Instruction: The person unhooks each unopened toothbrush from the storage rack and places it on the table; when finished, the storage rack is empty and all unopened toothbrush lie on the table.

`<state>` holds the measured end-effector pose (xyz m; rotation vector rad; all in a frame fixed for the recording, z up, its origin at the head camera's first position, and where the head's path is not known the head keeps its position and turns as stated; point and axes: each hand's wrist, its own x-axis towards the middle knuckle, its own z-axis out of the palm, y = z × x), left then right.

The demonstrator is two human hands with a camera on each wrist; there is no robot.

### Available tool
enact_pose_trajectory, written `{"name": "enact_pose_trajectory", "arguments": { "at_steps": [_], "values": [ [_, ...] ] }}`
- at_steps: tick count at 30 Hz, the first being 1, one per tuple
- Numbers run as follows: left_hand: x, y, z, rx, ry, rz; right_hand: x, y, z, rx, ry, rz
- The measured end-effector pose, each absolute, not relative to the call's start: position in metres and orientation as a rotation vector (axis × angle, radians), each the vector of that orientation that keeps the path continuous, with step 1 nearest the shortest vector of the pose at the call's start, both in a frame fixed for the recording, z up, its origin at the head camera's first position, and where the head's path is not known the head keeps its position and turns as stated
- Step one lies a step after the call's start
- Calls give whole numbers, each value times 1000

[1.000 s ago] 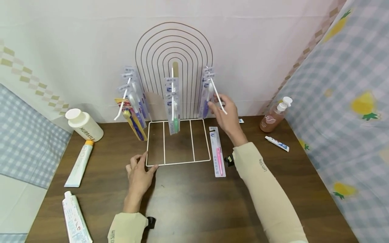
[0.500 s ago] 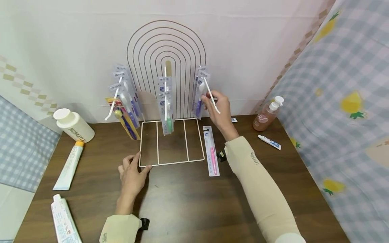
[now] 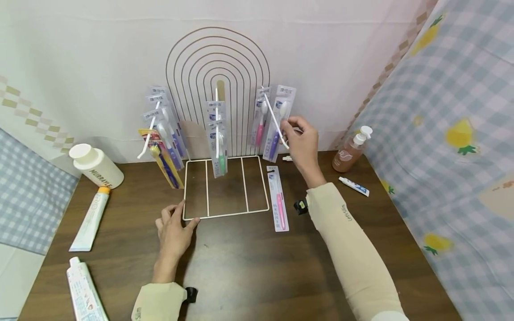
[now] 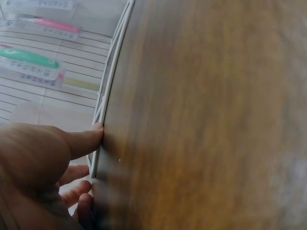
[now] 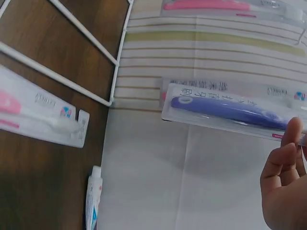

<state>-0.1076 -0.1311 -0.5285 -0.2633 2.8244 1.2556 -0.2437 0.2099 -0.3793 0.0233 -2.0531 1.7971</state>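
My right hand (image 3: 303, 142) pinches the edge of a packaged purple toothbrush (image 3: 276, 136), which hangs upright just right of the rack's right hook (image 3: 275, 115). In the right wrist view, my fingertips (image 5: 291, 128) are at the head end of its pack. A packaged pink toothbrush (image 3: 259, 133) remains farther back on that hook. My left hand (image 3: 172, 236) grips the front-left corner of the white wire rack (image 3: 229, 215), thumb (image 4: 88, 140) against the front bar. Another packaged pink toothbrush (image 3: 280, 207) lies on the table right of the rack.
Packs with green toothbrushes (image 3: 221, 164) hang mid-rack; several packs, one yellow-backed (image 3: 163, 167), hang left. A white bottle (image 3: 100, 168), orange-capped tube (image 3: 91, 223) and white tube (image 3: 86, 290) are left. A pump bottle (image 3: 348, 155) and small tube (image 3: 354, 186) are right.
My right hand has moved right with the purple toothbrush pack, which has come off the right hook, revealing the pink one behind. My left hand stays on the rack. The head view shifted slightly.
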Motion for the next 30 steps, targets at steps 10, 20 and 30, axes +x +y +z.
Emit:
{"name": "enact_pose_trajectory", "arguments": {
  "at_steps": [10,20,30],
  "values": [
    [-108,-132,-524,-261,2776,1218,-226,240,-408,-121,-2250,1676],
    [-107,-131,-523,-268,2774,1221,-208,261,-466,-302,-2547,1563],
    [-107,-131,-523,-265,2772,1214,-221,291,-545,-433,-2667,1586]
  ]
}}
